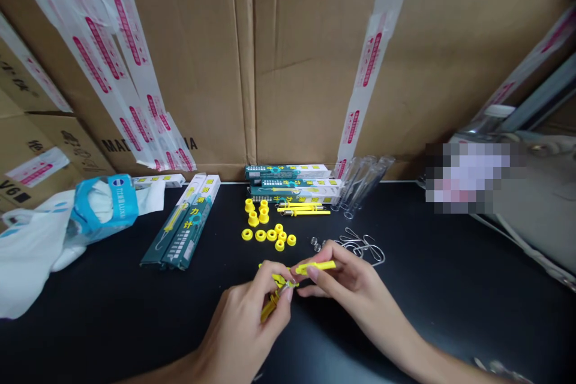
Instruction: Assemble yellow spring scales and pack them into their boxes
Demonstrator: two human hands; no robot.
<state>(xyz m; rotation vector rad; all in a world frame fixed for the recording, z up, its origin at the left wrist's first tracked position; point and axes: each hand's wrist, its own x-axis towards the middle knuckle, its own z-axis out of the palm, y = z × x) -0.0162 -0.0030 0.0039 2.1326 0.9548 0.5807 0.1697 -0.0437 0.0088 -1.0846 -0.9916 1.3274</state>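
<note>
The left hand [252,318] covers most of a yellow strip [269,307], so its shape cannot be told. Both forearms are cut off by the bottom edge. At right centre a pixelated patch [468,177] hides whatever lies there. The white bag [27,252] runs off the left edge. Print on the green boxes [184,228] (left of centre) is too small to read.

Left hand [252,318] and right hand [348,282] bare, forearms seemingly unsleeved, no rings visible
</note>
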